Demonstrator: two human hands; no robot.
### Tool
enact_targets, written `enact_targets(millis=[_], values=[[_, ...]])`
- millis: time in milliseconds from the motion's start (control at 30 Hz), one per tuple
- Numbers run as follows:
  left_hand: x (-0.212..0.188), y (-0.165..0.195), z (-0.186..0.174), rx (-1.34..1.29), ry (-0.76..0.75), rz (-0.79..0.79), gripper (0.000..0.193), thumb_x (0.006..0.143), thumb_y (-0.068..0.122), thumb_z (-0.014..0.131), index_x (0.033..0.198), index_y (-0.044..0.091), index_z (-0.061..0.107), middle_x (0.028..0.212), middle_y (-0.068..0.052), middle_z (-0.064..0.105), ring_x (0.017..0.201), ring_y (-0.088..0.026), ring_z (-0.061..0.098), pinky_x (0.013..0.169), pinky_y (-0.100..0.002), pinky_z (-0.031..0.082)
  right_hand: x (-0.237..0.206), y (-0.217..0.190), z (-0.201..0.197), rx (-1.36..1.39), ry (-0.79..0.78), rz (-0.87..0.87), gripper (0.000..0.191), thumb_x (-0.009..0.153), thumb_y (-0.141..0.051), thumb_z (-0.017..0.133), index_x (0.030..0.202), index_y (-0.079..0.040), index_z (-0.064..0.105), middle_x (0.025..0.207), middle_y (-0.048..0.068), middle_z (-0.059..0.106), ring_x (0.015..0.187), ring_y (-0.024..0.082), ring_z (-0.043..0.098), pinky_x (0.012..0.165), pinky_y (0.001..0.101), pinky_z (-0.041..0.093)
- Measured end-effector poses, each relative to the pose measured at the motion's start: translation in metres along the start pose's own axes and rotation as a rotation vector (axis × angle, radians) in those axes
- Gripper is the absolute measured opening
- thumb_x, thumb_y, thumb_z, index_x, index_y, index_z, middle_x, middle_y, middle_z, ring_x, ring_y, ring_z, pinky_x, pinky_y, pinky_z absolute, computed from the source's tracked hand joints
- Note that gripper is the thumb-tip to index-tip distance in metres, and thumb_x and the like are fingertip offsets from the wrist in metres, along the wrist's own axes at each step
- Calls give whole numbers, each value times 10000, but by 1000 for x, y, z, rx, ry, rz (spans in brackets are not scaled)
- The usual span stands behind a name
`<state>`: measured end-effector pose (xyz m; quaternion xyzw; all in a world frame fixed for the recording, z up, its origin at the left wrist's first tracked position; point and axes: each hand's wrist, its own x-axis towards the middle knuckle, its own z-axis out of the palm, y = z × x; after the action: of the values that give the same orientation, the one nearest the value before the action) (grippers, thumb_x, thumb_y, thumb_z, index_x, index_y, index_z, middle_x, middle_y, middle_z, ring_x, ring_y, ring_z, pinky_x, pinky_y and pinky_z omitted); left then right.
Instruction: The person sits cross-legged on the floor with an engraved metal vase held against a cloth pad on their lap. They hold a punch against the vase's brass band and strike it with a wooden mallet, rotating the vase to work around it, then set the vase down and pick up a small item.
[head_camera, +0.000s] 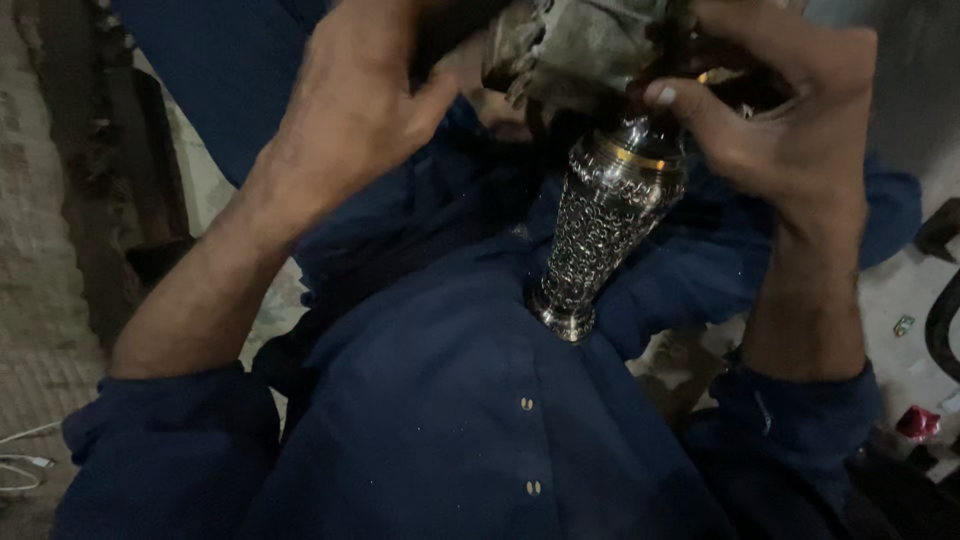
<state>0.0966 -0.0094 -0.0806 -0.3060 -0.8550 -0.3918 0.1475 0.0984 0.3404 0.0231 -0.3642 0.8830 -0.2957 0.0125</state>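
1. The person wore a dark blue long-sleeved shirt of plain cloth, creased across the front.
2. Two small pale buttons ran down the shirt's front, one above the other.
3. Both sleeves were pushed up and bunched near the elbows, the left sleeve in thick folds, the right sleeve likewise.
4. The forearms below the sleeves were bare, with no watch or band visible.
5. The left hand and right hand wore no gloves or rings.
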Motion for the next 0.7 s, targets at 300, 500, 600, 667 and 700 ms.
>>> enact_targets(millis=[300,500,600,667,700], values=[[-2,-4,1,69,-17,-2,499,931,-57,750,1376,67,560,1054,-147,586,894,-317,579,781,-468,471,-4,-1,-1,12,-7,18,336,1068,49,760,1374,82,624,1170,217,725,1078,281,764,927,310,654],[-1,-1,-2,95,-8,15,556,952,-30,752,1430,108,504,1106,-146,591,1004,-336,604,859,-484,506,-1,-5,-2,20,-14,26,340,1072,62,781,1365,91,612,1156,233,730,1080,289,764,906,314,655],[-3,1,-2,-46,25,0,581,917,-12,738,1427,44,466,1152,-198,590,1027,-383,604,845,-495,510,-1,-16,0,77,2,88,334,1081,83,730,1388,102,600,1165,221,729,1096,275,765,922,306,657],[-5,4,-1,155,-8,21,592,848,22,785,1380,74,530,1117,-200,615,955,-390,621,754,-484,514,1,-21,2,101,22,100,329,1089,95,697,1403,98,597,1175,211,726,1106,263,764,939,301,660],[-6,4,0,85,22,6,580,881,12,768,1396,63,506,1143,-196,606,994,-387,618,812,-481,523,4,-22,3,112,36,95,328,1094,101,680,1410,96,595,1180,206,725,1112,258,763,948,299,662]])
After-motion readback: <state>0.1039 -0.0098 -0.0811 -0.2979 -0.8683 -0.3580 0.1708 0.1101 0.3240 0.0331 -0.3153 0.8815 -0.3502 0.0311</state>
